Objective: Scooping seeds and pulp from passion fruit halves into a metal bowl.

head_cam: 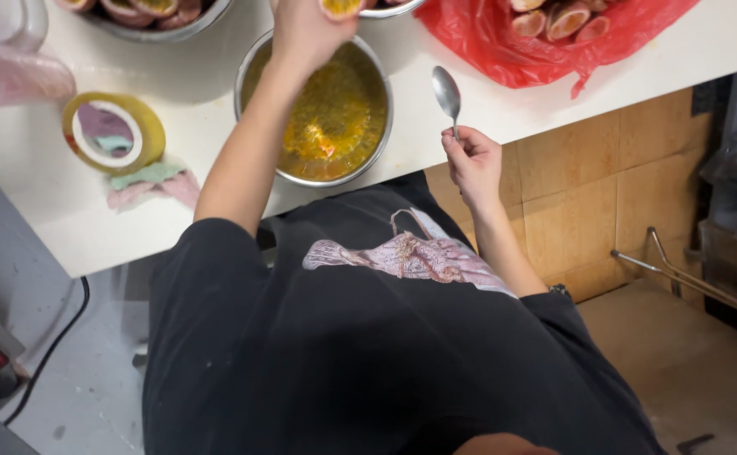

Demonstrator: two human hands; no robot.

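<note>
In the head view, at the top centre of the frame, the left hand clasps a halved passion fruit over the steel bowl of orange pulp on the white table. Right of centre, the right hand grips a metal spoon, bowl end up. A roll of yellow tape lies at upper left, a red bag of fruit halves at upper right.

Yellow tape roll, red plastic bag
</note>
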